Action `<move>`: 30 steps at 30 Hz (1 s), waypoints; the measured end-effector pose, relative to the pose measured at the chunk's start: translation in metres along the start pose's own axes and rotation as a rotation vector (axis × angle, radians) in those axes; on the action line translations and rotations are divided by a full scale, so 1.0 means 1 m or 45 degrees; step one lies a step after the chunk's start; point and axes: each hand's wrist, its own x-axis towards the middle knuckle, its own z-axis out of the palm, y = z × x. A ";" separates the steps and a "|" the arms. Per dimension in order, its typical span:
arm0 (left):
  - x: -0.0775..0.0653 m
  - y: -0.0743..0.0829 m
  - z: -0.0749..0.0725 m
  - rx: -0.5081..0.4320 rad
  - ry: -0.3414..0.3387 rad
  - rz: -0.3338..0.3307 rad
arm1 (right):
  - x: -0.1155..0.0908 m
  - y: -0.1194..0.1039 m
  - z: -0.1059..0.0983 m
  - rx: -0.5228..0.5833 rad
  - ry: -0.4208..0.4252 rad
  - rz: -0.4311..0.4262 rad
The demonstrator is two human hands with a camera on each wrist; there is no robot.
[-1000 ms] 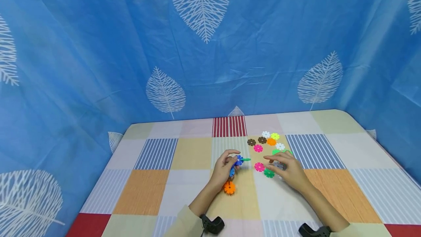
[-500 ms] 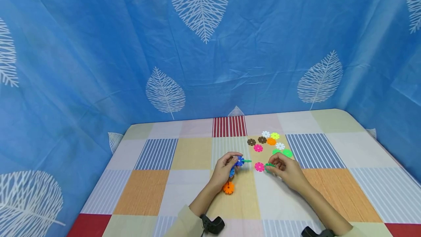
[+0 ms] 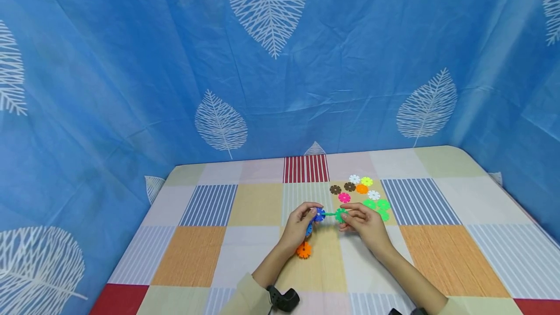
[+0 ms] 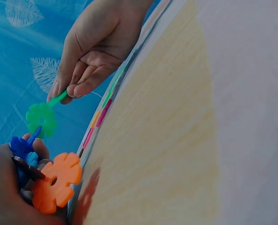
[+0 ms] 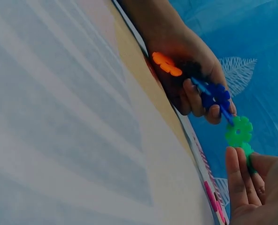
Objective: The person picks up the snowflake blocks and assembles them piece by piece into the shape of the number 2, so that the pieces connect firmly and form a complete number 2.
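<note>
Snowflake-disc assembly (image 3: 316, 220) sits mid-table, held up off the cloth between both hands. Order below runs largest to smallest.

Blue curtain (image 3: 131, 62) with white leaf prints wraps the whole scene from 9 through 12 to 3 o'clock, hanging right down to the table edges.

Table (image 3: 210, 256) carries a patchwork cloth: plain yellow, orange, beige and pink squares, blue-striped squares, one red-striped square at 12 o'clock on the far edge, red corners at the near edge.

Left hand (image 3: 299, 227): fingers curled round the assembly's blue discs (image 4: 22, 149), with an orange disc (image 3: 304, 250) hanging at 6 o'clock below the hand. Left wrist view shows that orange disc (image 4: 56, 182) edge-locked into the cluster, right against the palm.

Right hand (image 3: 366, 223): thumb and fingertips pinch a green disc (image 3: 341, 215), which touches the green disc (image 5: 238, 131) at the assembly's 3 o'clock end. Remaining fingers are loosely curled beside them. Cannot tell if the two green pieces are slotted together.

Loose discs (image 3: 358, 191) lie flat on the cloth at 1 o'clock from the hands: white, yellow-green, two brown, orange, white, pink, then three green just beside the right hand's knuckles. Well apart from the left hand.

Beige sleeve (image 3: 245, 300) and a black wrist mount (image 3: 283, 299) show at 6 o'clock.
</note>
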 end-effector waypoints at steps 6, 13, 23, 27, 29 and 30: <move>-0.006 0.017 0.002 0.014 -0.025 0.020 | 0.000 -0.001 0.003 0.012 0.027 0.017; -0.011 0.028 0.002 0.038 -0.040 0.025 | -0.001 -0.002 0.007 0.006 0.011 0.017; -0.012 0.026 0.002 0.057 -0.047 0.017 | -0.003 0.003 0.012 0.066 0.021 -0.002; -0.013 0.029 0.004 0.107 -0.036 0.034 | -0.003 0.003 0.011 0.024 0.025 -0.016; -0.012 0.029 0.005 0.121 -0.027 0.042 | -0.002 0.004 0.011 -0.005 0.025 -0.039; -0.011 0.029 0.006 0.121 -0.019 0.041 | -0.002 0.004 0.010 -0.022 0.025 -0.058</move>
